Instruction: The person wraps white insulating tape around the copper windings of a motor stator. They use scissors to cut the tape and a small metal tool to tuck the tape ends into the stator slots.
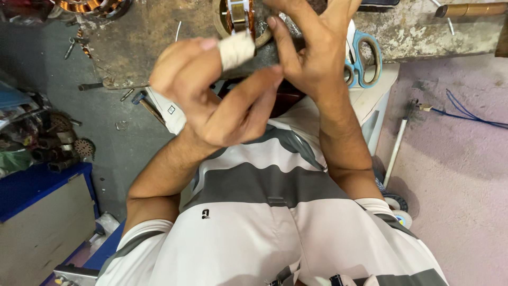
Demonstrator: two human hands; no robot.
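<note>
Your left hand [211,100] pinches narrow, your right hand [312,53] spreads wide by the copper-wound stator [239,18]; keep steady.

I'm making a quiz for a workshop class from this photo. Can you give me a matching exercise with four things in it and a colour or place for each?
Things:
1. scissors
2. cable
3. hammer
4. left hand

Descriptions:
A. lies on the dark floor, left of the hands
B. has a white wrap around one finger
C. blue, trailing over the pale floor at the right
D. light blue handles, beside the right hand on the bench

Pairs: 1-D, 2-C, 3-A, 4-B
</note>
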